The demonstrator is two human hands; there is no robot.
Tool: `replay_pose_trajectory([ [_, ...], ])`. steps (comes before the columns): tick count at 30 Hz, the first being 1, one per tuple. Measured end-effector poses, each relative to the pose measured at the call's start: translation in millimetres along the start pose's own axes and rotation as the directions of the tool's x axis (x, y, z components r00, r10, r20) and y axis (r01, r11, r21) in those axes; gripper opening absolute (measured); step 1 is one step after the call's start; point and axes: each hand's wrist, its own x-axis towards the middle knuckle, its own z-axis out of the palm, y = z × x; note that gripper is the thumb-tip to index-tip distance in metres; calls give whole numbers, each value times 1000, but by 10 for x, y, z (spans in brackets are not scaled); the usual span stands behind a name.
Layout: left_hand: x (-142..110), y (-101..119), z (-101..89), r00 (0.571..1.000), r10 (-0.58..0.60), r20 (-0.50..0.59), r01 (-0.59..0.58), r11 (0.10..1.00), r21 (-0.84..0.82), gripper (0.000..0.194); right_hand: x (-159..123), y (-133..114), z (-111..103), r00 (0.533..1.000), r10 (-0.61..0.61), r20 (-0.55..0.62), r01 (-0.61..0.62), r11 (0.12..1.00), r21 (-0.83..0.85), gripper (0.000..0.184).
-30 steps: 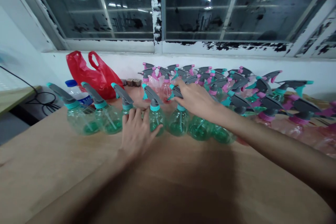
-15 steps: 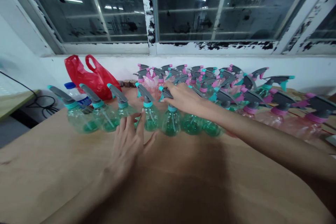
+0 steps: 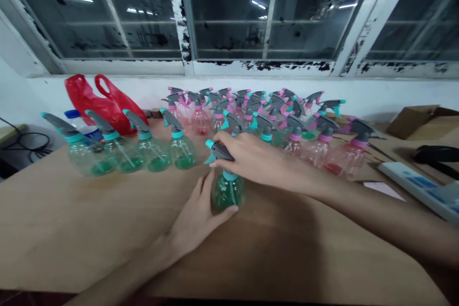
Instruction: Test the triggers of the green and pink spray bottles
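Note:
A green spray bottle (image 3: 229, 191) with a turquoise collar stands upright in front of me, pulled out from the others. My right hand (image 3: 247, 155) is closed over its grey trigger head. Low on the same bottle, my left hand (image 3: 201, 213) wraps its left side, thumb across the front. To the left, several green spray bottles stand in a row, the nearest one (image 3: 182, 150) just beyond my left hand. Behind my right hand are more spray bottles, partly hidden by it, including a pink one (image 3: 294, 141).
A red plastic bag (image 3: 111, 107) and a blue-capped bottle (image 3: 77, 119) sit at the back left of the wooden table (image 3: 118, 229). At right lie an open cardboard box (image 3: 423, 122), a black object (image 3: 437, 155) and a white device with blue panels (image 3: 412, 177).
My right hand has drawn the green spray bottle toward me, away from the row. My left hand has moved right and closed on its body. The view has turned to the right.

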Motion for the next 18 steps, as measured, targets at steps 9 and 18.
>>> replay_pose_trajectory([
  [9,187,429,554,981,156,112,-135,976,-172,78,-770,574,-92,984,175,14,-153,813,562,65],
  [18,490,535,892,959,253,126,-220,947,-233,83,-1146,1128,86,997,66,37,-69,585,808,75],
])
